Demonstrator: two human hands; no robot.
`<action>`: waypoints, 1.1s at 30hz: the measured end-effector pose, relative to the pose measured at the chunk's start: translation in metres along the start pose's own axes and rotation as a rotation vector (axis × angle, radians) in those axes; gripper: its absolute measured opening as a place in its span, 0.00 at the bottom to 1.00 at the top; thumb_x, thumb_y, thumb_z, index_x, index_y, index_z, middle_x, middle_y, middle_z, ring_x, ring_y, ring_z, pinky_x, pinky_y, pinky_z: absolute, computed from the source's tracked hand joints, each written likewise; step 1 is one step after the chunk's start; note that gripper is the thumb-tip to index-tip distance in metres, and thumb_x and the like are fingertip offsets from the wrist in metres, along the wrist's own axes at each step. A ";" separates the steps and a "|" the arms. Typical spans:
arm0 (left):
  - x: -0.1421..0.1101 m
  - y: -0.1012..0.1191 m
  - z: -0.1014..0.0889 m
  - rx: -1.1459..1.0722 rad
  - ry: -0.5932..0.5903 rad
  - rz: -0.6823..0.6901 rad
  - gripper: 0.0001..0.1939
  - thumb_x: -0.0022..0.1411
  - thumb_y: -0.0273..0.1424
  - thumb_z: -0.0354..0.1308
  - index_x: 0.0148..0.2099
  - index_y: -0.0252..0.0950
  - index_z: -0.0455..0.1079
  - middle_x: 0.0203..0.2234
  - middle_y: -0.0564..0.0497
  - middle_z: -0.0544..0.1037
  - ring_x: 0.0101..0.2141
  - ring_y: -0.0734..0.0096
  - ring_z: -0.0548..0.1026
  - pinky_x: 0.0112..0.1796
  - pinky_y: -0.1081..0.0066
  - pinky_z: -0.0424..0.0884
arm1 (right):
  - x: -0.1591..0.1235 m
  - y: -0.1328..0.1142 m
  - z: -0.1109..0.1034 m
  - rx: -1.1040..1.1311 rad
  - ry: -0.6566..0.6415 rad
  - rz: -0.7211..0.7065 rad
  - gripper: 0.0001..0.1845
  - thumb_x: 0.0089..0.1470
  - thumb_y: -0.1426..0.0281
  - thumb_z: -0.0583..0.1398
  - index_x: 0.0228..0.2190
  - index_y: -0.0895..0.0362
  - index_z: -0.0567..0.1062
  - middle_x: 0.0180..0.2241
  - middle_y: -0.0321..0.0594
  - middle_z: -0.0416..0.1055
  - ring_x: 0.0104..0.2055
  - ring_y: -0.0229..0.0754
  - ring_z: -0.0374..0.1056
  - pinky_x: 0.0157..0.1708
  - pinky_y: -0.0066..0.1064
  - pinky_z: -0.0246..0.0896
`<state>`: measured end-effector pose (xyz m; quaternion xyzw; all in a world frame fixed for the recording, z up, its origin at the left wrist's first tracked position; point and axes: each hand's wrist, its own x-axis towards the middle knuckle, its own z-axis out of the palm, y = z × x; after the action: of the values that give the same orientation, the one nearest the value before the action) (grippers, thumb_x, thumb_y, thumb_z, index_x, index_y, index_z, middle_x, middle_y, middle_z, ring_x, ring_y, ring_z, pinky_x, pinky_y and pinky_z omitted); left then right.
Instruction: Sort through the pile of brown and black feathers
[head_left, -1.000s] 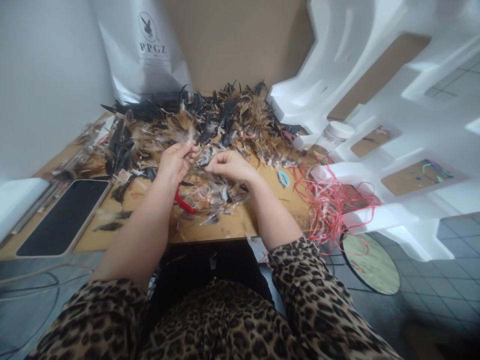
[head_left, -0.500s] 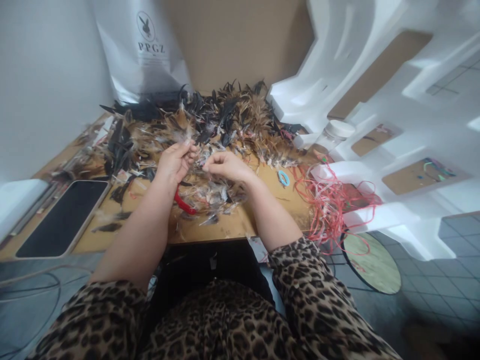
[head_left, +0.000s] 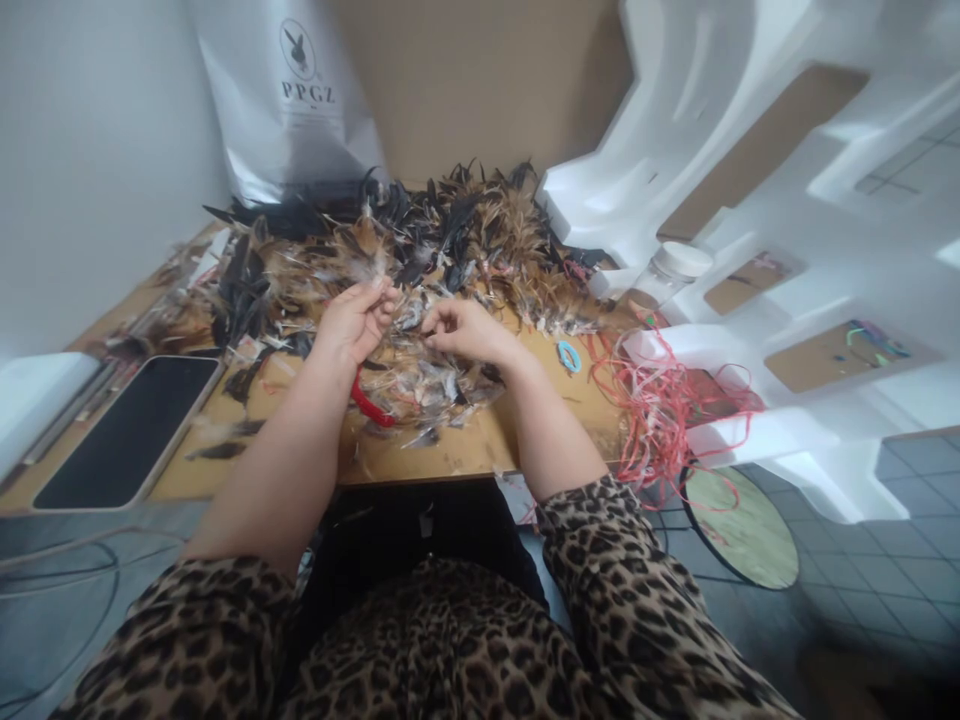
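My left hand [head_left: 354, 318] is closed in a pinch, palm partly turned up. At its fingertips stands a brown feather [head_left: 367, 243] with pale fluff at its base. To its right my right hand [head_left: 466, 330] hovers with fingers curled in; whatever lies between them, if anything, is too small to make out. Under both hands spreads a loose pile of small grey and brown feathers [head_left: 431, 385]. A red curved strip [head_left: 372, 408] lies beside the left wrist. Behind the hands, bunches of long brown and black feathers [head_left: 495, 220] heap across the table.
On the left lies a phone [head_left: 127, 430]. To the right are a light blue ring [head_left: 568, 356], a tangle of red string [head_left: 660, 400] and a jar with a white lid [head_left: 671, 270]. A white plastic stool [head_left: 600, 195] flanks the table [head_left: 420, 460]; a silver bag [head_left: 300, 140] stands behind.
My right hand has drawn back to the right, away from my left hand, and its fingers have loosened a little. My left hand keeps its pinch in nearly the same place.
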<state>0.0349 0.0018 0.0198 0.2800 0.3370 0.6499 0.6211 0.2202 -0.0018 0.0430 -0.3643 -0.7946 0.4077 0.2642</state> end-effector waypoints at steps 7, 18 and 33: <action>-0.001 0.000 0.001 0.003 -0.015 -0.001 0.04 0.53 0.26 0.61 0.31 0.30 0.70 0.21 0.53 0.74 0.18 0.85 0.69 0.17 0.85 0.62 | -0.005 -0.022 0.034 -0.299 -0.344 -0.019 0.08 0.40 0.68 0.62 0.24 0.61 0.76 0.21 0.34 0.71 0.23 0.30 0.62 0.26 0.23 0.53; 0.000 0.000 -0.001 0.009 -0.014 0.002 0.05 0.52 0.27 0.63 0.32 0.30 0.70 0.21 0.53 0.74 0.18 0.84 0.69 0.18 0.84 0.64 | 0.002 -0.010 0.024 0.437 -0.208 0.020 0.09 0.46 0.68 0.60 0.24 0.62 0.70 0.16 0.32 0.68 0.15 0.26 0.55 0.18 0.20 0.51; -0.010 0.002 0.001 0.053 -0.249 -0.213 0.02 0.53 0.24 0.61 0.31 0.29 0.72 0.28 0.45 0.78 0.17 0.86 0.67 0.15 0.86 0.61 | 0.006 0.000 -0.001 0.954 -0.011 0.139 0.14 0.43 0.68 0.64 0.28 0.59 0.64 0.24 0.32 0.71 0.16 0.24 0.56 0.12 0.15 0.42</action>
<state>0.0354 -0.0084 0.0223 0.3374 0.3020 0.5316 0.7158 0.2172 0.0033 0.0440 -0.2525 -0.4942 0.7452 0.3697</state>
